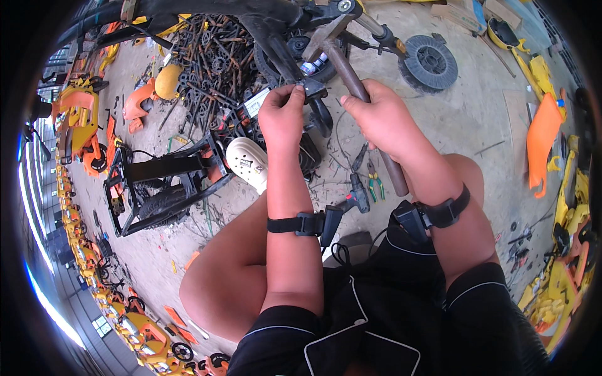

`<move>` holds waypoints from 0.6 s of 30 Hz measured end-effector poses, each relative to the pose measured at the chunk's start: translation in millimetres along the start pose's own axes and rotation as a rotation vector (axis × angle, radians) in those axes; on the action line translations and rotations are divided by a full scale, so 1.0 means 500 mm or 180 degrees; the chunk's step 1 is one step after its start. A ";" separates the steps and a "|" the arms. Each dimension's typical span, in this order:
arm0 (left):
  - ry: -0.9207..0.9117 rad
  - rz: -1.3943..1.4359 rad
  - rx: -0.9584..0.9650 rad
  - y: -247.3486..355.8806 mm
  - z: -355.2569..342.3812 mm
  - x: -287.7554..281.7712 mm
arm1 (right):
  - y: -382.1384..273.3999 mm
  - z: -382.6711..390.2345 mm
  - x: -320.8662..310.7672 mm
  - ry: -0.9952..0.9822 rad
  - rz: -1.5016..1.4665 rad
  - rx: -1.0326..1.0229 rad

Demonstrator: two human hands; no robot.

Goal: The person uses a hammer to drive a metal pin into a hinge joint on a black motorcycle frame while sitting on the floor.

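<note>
Dark metal and dull brown, set off by orange and yellow.
Long-shafted metal hammer (pixel 348 74): dull brown shaft, grey-brown head; tubular metal frame (pixel 266 34): black; heap of small metal parts (pixel 216 56): black mottled with rust-brown; perforated rubber clog (pixel 246 160): cream, dotted with dark holes; rounded shell (pixel 168 81): yellow; long plastic panel (pixel 544 141): plain orange; pliers (pixel 376 182): green grips; ribbed disc (pixel 430 62): grey; clothing (pixel 395 313): black, thin white lines; concrete floor (pixel 467 144): pale grey, dark-flecked.
</note>
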State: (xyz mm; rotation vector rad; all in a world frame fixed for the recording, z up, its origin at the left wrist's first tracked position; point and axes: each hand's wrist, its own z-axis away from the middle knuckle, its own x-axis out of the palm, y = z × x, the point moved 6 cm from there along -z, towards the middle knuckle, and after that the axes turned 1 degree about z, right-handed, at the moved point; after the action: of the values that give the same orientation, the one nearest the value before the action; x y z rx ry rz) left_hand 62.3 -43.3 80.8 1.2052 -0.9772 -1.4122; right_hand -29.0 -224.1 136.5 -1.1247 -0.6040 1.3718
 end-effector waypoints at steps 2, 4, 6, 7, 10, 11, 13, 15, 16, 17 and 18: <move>0.0092 -0.0088 -0.0001 0.000 0.002 -0.001 | 0.007 0.001 0.001 0.0041 -0.0016 -0.0160; 0.0149 -0.0092 0.0042 -0.004 0.003 -0.004 | 0.009 0.003 -0.001 0.0038 -0.0051 -0.0099; 0.0223 -0.0125 0.0330 0.000 0.005 -0.003 | 0.009 0.007 -0.004 0.0034 -0.0116 -0.0033; 0.0262 -0.0142 0.0474 0.002 0.007 -0.004 | 0.006 0.011 -0.005 0.0031 -0.0162 0.0002; 0.0081 -0.0038 0.0595 0.001 0.004 0.004 | 0.008 0.016 -0.010 0.0005 -0.0295 0.0049; 0.0102 -0.0250 0.0733 0.004 0.004 0.005 | 0.009 0.017 -0.012 -0.0006 -0.0337 0.0055; 0.0150 -0.0674 0.1002 0.012 0.008 0.008 | 0.013 0.017 -0.015 0.0014 -0.0226 0.0133; 0.0169 -0.0670 0.1027 0.015 0.013 0.010 | 0.016 0.018 -0.018 0.0079 0.0000 0.0066; 0.0180 -0.0666 0.1038 0.017 0.016 0.011 | 0.018 0.018 -0.020 0.0134 0.0171 -0.0040; 0.0193 -0.0675 0.1049 0.016 0.017 0.011 | 0.018 0.019 -0.021 0.0188 0.0343 -0.0147; 0.0221 -0.0682 0.1058 0.016 0.017 0.009 | 0.015 0.021 -0.021 0.0180 0.0469 -0.0178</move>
State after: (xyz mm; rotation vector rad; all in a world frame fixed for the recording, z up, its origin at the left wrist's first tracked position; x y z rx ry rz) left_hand 55.6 -49.2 89.2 1.6343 -1.0884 -1.3962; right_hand -43.5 -232.4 136.8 -1.2695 -0.5299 1.4508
